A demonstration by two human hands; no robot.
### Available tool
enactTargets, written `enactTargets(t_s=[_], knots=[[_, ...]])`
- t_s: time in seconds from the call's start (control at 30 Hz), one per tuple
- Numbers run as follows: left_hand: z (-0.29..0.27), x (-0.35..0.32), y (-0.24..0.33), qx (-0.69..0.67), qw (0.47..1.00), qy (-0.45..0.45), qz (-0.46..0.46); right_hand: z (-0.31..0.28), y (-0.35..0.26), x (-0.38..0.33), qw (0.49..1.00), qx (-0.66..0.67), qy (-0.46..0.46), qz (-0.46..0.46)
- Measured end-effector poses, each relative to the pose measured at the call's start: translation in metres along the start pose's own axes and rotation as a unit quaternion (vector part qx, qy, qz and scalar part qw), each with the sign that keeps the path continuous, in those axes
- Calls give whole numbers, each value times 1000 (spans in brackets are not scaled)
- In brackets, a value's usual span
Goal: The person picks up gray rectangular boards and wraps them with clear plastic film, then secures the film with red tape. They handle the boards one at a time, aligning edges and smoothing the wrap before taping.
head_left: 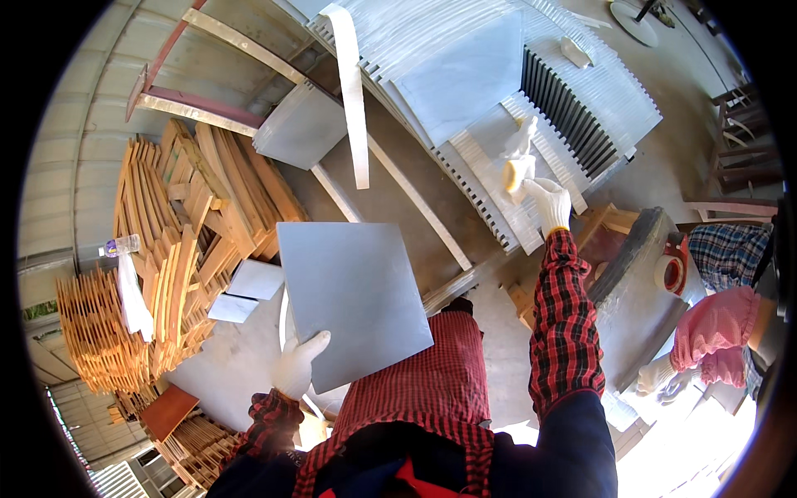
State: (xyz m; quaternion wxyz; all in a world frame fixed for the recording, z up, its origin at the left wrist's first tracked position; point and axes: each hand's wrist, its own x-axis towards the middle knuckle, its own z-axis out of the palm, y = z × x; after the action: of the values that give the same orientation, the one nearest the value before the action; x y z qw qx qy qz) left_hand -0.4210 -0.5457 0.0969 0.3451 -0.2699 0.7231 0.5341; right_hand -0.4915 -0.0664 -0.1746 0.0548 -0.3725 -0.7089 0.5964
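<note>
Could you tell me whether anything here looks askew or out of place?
A pale strip lies loose and slanted across the stacked grey tiles, and the wooden frames are heaped unevenly. Nothing looks broken.

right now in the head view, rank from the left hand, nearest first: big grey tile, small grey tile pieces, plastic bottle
1. big grey tile: gripped by the left hand at its lower left edge.
2. small grey tile pieces: up-left, on the ground.
3. plastic bottle: far left, by the wood stacks.

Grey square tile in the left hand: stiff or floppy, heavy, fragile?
Probably stiff: the grey tile stays flat though the gloved left hand grips only its lower corner. Likely heavy for its size, since it appears to rest against the person's lap. Its thin edges and smooth face suggest it could chip or slip.
</note>
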Motion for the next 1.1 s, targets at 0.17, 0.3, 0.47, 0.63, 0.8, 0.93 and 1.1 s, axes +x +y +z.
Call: enactTargets(t_s=[0.17,0.3,0.47,0.63,0.8,0.93,1.1], knots=[[8,-18,-13,6,997,-33,71,2,-27,-37,945,311,91,53],[-4,-32,-37,-25,994,-86,60,-44,-39,-121,882,464,76,-32],[7,-68,-39,15,980,-158,124,-98,-20,-308,868,496,9,-13],[38,-87,-44,61,955,-252,141,-134,87,-458,885,452,111,30],[107,-97,-49,89,926,-345,124,-155,97,-513,955,217,201,29],[171,-89,-62,123,899,-394,148,-163,54,-511,939,282,195,-2],[254,-79,-80,146,894,-410,104,-155,59,-471,985,56,155,-60]])
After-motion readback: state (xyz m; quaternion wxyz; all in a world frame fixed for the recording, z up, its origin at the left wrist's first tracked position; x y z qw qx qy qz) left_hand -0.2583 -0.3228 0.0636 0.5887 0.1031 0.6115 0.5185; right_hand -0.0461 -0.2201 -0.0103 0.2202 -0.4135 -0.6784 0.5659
